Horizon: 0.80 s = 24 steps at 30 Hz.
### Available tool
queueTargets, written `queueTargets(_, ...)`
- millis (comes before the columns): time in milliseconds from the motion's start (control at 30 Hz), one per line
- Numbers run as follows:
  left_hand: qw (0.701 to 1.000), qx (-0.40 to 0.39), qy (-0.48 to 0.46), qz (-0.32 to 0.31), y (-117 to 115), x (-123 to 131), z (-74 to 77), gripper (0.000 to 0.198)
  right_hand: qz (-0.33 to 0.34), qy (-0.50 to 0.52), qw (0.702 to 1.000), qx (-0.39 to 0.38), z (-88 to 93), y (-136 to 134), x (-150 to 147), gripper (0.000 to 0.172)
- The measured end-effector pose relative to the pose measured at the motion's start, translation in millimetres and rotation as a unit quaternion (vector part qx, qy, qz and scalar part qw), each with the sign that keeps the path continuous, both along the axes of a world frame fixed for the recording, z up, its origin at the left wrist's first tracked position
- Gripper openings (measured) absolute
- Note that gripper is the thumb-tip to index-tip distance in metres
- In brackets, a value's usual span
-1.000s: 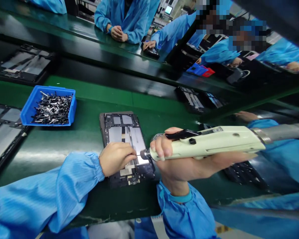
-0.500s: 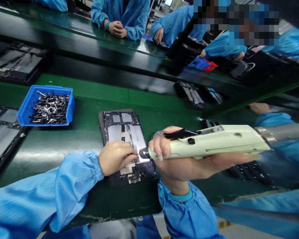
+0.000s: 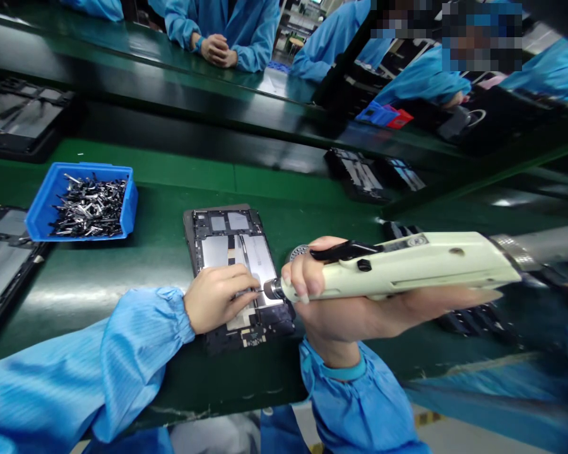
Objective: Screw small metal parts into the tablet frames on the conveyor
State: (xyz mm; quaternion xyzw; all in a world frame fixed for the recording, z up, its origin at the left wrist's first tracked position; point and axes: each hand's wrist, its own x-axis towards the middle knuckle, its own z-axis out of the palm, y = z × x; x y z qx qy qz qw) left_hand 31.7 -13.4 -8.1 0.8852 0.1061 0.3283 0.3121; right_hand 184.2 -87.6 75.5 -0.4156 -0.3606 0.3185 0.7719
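An opened tablet back [image 3: 231,252] with grey metal plates and a circuit board lies on the green bench in front of me. My left hand [image 3: 215,297] rests on its lower part, fingers pinched together at the tip of the screwdriver bit; what they hold is too small to see. My right hand [image 3: 345,302] is wrapped around a cream electric screwdriver [image 3: 402,265], which lies nearly level and points left, its bit meeting my left fingertips over the tablet.
A blue bin [image 3: 45,205] of small metal parts sits at the left. Dark trays with more tablet backs lie at the far left [image 3: 0,265], back left [image 3: 23,120] and back centre [image 3: 360,176]. People in blue coats sit across the belt [image 3: 227,31].
The view has shifted slightly; both hands stay at the same spot on the tablet. A neighbour's blue sleeve at the right has left the view.
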Motion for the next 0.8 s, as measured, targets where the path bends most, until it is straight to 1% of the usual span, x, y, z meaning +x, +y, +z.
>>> queueTargets(133, 1.0, 0.001, -0.023, -0.007, -0.3, 0.3, -0.1, 0.021, 0.01, -0.007, 1.0, 0.017, -1.4, -0.3, 1.4, 0.085)
queueTargets(233, 1.0, 0.0, -0.024, -0.008, -0.3, 0.8, -0.6, 0.02, 0.013, -0.007, 1.0, 0.026, -4.1, -1.3, 2.6, 0.084)
queueTargets(367, 1.0, -0.004, -0.011, -0.012, -0.1, 0.9, -0.4, 0.023, 0.001, 0.007, 1.0, 0.008, -7.5, -2.9, 4.2, 0.084)
queueTargets(500, 1.0, 0.0, -0.009, -0.016, 0.2, 0.3, 0.3, 0.023, 0.018, 0.017, 1.0, 0.01, -9.3, -5.2, 5.3, 0.084)
queueTargets(567, 1.0, -0.001, -0.003, -0.02, 0.8, 0.0, 0.5, 0.025, 0.016, 0.027, 1.0, 0.001, -9.8, -6.5, 5.2, 0.084)
queueTargets(667, 1.0, -0.007, 0.003, -0.018, 1.8, -0.2, 0.2, 0.028, 0.004, 0.04, 0.999, -0.011, -9.0, -7.2, 4.1, 0.085)
queueTargets(800, 1.0, -0.009, -0.003, -0.02, -1.6, -0.1, -2.6, 0.026, 0.011, 0.024, 1.0, -0.001, -5.9, -5.4, 3.7, 0.085)
